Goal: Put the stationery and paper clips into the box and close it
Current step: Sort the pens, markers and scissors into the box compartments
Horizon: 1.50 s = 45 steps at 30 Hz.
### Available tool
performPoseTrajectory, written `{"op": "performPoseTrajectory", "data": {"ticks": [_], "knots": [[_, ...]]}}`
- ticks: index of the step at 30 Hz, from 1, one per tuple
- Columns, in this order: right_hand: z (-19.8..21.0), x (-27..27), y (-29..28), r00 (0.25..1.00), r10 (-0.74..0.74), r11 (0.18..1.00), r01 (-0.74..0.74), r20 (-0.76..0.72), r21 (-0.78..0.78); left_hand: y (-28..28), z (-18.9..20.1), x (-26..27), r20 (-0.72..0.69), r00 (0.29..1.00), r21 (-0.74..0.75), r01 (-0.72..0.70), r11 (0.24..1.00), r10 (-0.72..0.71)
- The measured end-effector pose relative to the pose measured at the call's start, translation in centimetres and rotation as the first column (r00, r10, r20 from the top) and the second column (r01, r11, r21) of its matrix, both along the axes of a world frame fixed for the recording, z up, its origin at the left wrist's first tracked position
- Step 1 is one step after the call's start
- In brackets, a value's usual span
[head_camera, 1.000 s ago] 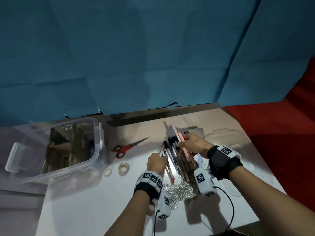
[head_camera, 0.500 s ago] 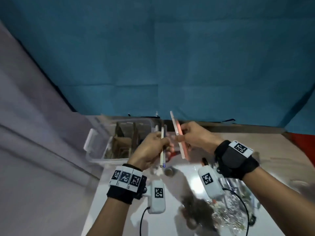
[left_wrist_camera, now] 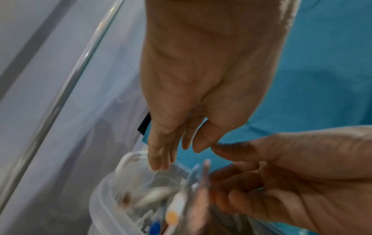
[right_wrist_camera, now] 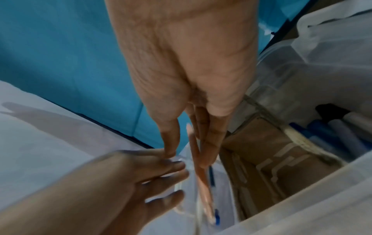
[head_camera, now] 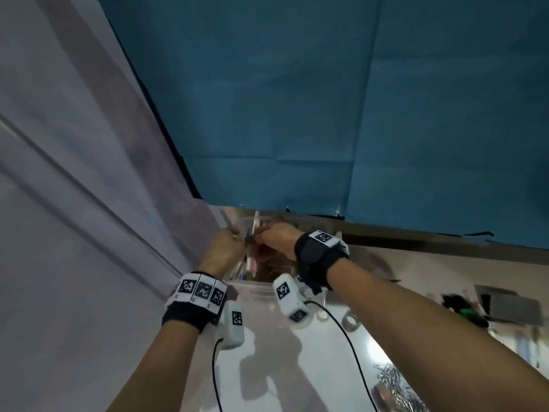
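A second ago both my hands were lifting pens out of the pile on the table; now they hang together over the clear plastic box (head_camera: 261, 289), at its left end. That means this handful has reached the place it belongs, and I judge the step in hand is the drop into the box, not the carry.

My left hand (left_wrist_camera: 203, 82) has let go: its fingers (left_wrist_camera: 159, 155) point down, straight and loose, holding nothing, with their tips just above the box rim (left_wrist_camera: 128, 159). Below them several pens (left_wrist_camera: 161, 194) lie blurred inside the box, a white one with an orange end and a blue one among them; whether they are falling or already lying there I cannot tell.

My right hand (right_wrist_camera: 187, 66) is not empty. Its fingertips (right_wrist_camera: 211, 152) pinch a salmon-coloured pen (right_wrist_camera: 201, 171) near its top, and the pen hangs almost upright with its lower end inside the box, beside a blue-capped pen (right_wrist_camera: 216, 214). It lies against the box's left wall, next to the cardboard divider (right_wrist_camera: 261, 151); more blue pens (right_wrist_camera: 326, 135) lie in the compartment on the far side of the divider.

The box is a long way from closing, by my reckoning: the paper clips (head_camera: 392, 379) lie heaped on the table well right of the box, and a tape roll (head_camera: 352, 321) sits between them and it.
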State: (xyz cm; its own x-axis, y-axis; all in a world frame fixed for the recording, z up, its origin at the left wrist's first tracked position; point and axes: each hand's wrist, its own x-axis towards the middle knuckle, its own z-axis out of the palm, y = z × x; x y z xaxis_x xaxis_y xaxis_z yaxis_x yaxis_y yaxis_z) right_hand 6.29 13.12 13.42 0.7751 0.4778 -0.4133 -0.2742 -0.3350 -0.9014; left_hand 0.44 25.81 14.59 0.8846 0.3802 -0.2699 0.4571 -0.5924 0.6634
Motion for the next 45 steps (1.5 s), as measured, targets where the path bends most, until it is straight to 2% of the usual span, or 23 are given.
{"op": "performPoseTrajectory", "data": {"ticks": [3, 6, 8, 11, 14, 18, 21, 27, 29, 32, 34, 36, 39, 42, 45], "knots": [[-0.3, 0.5, -1.2, 0.997, 0.032, 0.994, -0.025, 0.070, -0.102, -0.6, 0.6, -0.7, 0.029, 0.998, 0.156, 0.057, 0.986, -0.063], [0.6, 0.6, -5.3, 0.992, -0.037, 0.996, 0.046, 0.123, -0.074, -2.3, 1.3, -1.4, 0.148, 0.976, 0.196, 0.128, 0.972, -0.159], [1.5, 0.3, -8.8, 0.991, -0.066, 0.997, 0.069, 0.114, -0.028, -4.4, 1.8, -1.3, 0.242, 0.944, 0.173, 0.186, 0.967, -0.225], [2.5, -0.6, -14.2, 0.991, -0.063, 0.995, 0.072, 0.120, -0.067, -8.9, 1.6, -0.2, 0.337, 0.887, 0.055, 0.316, 0.947, -0.315], [2.7, -2.2, -19.5, 0.993, -0.057, 0.988, 0.070, 0.101, -0.136, -14.2, 0.9, 0.2, 0.376, 0.820, -0.005, 0.466, 0.885, -0.430], [0.3, -4.8, -26.5, 0.994, -0.085, 0.953, 0.100, 0.064, -0.285, -21.0, -1.3, -0.5, 0.276, 0.735, -0.016, 0.647, 0.762, -0.619], [-2.2, -7.0, -30.7, 0.986, -0.164, 0.923, 0.153, -0.002, -0.353, -24.5, -4.7, -1.4, 0.133, 0.714, -0.103, 0.700, 0.707, -0.688], [-8.5, -9.7, -35.5, 0.977, -0.212, 0.835, 0.172, -0.017, -0.523, -28.7, -11.9, -3.3, -0.082, 0.674, -0.190, 0.713, 0.676, -0.734], [-10.0, -10.1, -36.1, 0.974, -0.226, 0.811, 0.197, 0.014, -0.551, -30.1, -13.7, -3.6, -0.119, 0.653, -0.173, 0.728, 0.663, -0.748], [-11.6, -9.3, -36.0, 0.962, -0.237, 0.747, 0.271, 0.138, -0.607, -32.4, -15.5, -3.9, -0.143, 0.675, -0.086, 0.720, 0.688, -0.724], [-12.5, -8.4, -35.5, 0.956, -0.219, 0.712, 0.293, 0.194, -0.638, -33.6, -16.6, -4.3, -0.159, 0.718, -0.021, 0.684, 0.730, -0.677], [-13.5, -7.6, -35.3, 0.957, -0.195, 0.686, 0.291, 0.216, -0.667, -34.3, -17.4, -4.8, -0.169, 0.771, 0.054, 0.629, 0.775, -0.614], [-14.1, -6.9, -35.3, 0.961, -0.157, 0.655, 0.275, 0.230, -0.704, -34.6, -18.1, -5.1, -0.212, 0.797, 0.155, 0.598, 0.786, -0.565], [-13.9, -6.9, -35.9, 0.961, -0.104, 0.618, 0.263, 0.255, -0.741, -34.3, -18.2, -4.8, -0.255, 0.812, 0.177, 0.574, 0.800, -0.526], [-14.2, -7.4, -36.2, 0.971, -0.051, 0.573, 0.220, 0.234, -0.790, -34.0, -17.9, -4.2, -0.228, 0.867, 0.124, 0.477, 0.870, -0.443]]}}
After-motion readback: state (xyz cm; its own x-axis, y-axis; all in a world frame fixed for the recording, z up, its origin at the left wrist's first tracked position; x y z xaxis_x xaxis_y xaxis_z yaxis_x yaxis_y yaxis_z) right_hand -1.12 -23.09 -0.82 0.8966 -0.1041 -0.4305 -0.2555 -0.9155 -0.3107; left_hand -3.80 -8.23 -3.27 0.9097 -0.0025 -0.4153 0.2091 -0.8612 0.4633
